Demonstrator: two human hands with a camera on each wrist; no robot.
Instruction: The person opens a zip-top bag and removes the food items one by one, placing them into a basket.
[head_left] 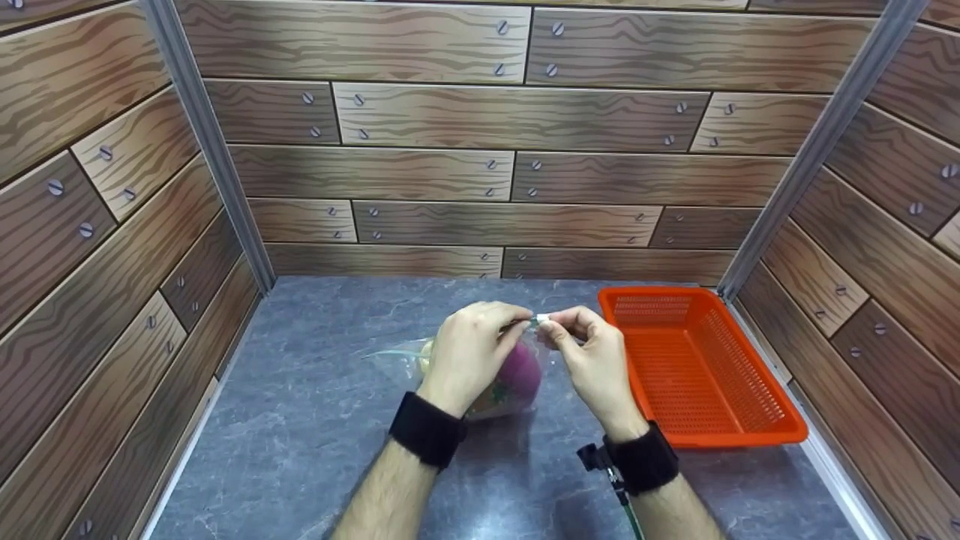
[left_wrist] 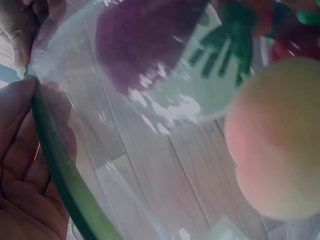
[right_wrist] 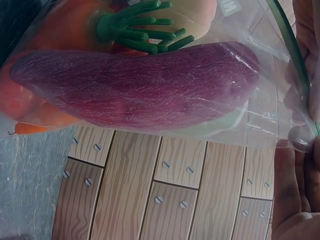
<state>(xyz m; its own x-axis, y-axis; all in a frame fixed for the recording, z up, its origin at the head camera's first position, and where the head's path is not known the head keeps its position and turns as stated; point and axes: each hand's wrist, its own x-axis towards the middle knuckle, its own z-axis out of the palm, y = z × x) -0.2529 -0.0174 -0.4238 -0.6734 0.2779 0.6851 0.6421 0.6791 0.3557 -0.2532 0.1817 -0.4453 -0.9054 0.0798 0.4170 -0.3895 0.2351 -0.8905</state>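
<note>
Both hands hold a clear zip bag (right_wrist: 265, 120) by its green closure strip (left_wrist: 55, 165), over the middle of the table. My left hand (head_left: 469, 349) pinches the strip between thumb and fingers. Close beside it, my right hand (head_left: 596, 364) pinches a small white piece (head_left: 543, 319) at the strip's right end. Through the plastic show a long purple sweet potato (right_wrist: 140, 85), a pale pink-yellow peach (left_wrist: 280, 140) and an orange carrot-like piece (right_wrist: 65, 25) with a green stalk top (right_wrist: 135, 25). In the head view, the left hand covers much of the bag.
An orange plastic basket (head_left: 750, 437) with perforated walls stands right of my right hand. The grey marbled table (head_left: 315, 450) is enclosed by wood-patterned panels (head_left: 517, 172) at the back and both sides. A cable (head_left: 628, 517) hangs from the right wrist strap (head_left: 641, 457).
</note>
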